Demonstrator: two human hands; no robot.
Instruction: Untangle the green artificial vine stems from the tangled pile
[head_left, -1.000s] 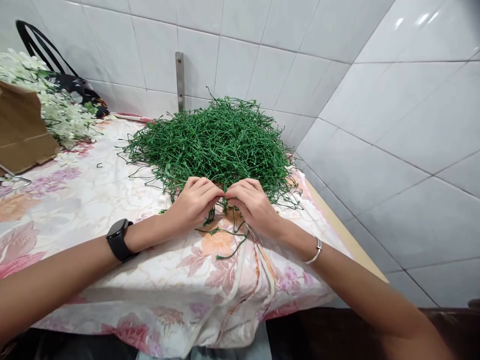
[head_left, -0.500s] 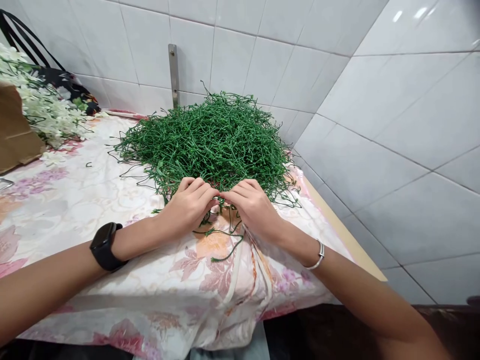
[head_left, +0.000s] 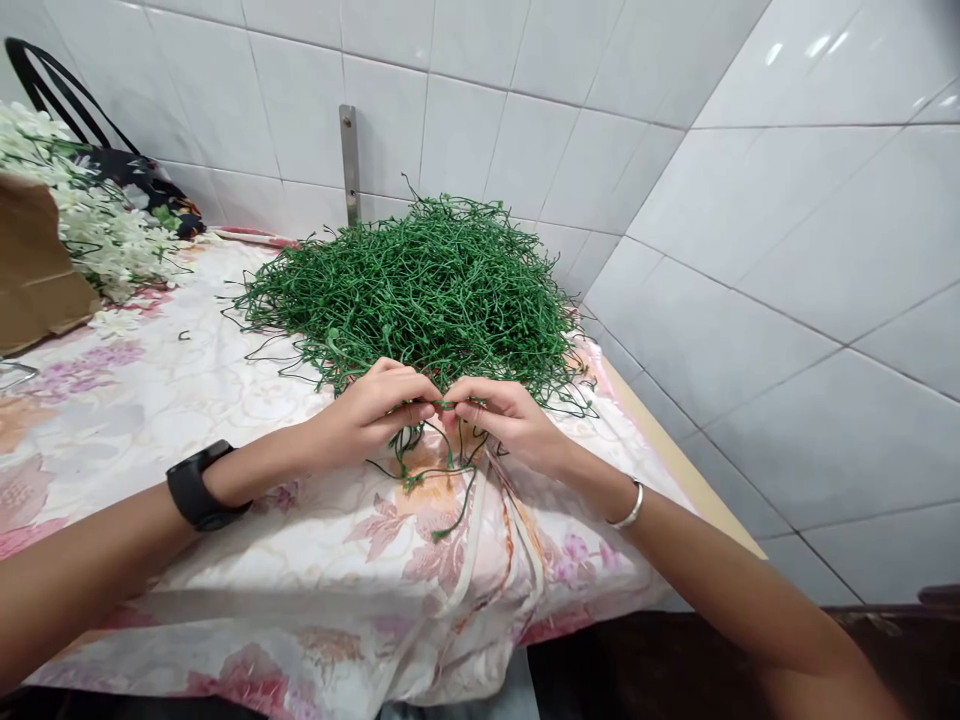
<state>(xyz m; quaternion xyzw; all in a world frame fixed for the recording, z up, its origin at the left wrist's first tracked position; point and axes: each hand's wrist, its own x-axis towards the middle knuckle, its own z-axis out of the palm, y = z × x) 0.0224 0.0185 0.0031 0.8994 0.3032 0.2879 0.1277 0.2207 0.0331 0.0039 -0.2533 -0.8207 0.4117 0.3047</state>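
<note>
A large heap of thin green plastic stems (head_left: pixel 435 280) lies on the flowered tablecloth (head_left: pixel 210 370). In front of it my left hand (head_left: pixel 379 405) and my right hand (head_left: pixel 510 415) meet fingertip to fingertip. Both pinch a green stem (head_left: pixel 448 405) between thumb and fingers. Several loose green stems (head_left: pixel 457 470) hang or lie on the cloth just below my fingers. A black watch is on my left wrist and a silver bangle on my right.
White artificial flowers (head_left: pixel 112 235), a brown cardboard piece (head_left: pixel 37 270) and a black patterned bag (head_left: pixel 131 180) are at the left. Tiled walls stand behind and to the right. A metal strip (head_left: pixel 349 165) is fixed behind the heap. A small metal object (head_left: pixel 16 374) lies at the left edge.
My hands have turned so that the thumbs and the pinched green stem show more. The loose stems below them have shifted slightly. The whole view has moved a little.
</note>
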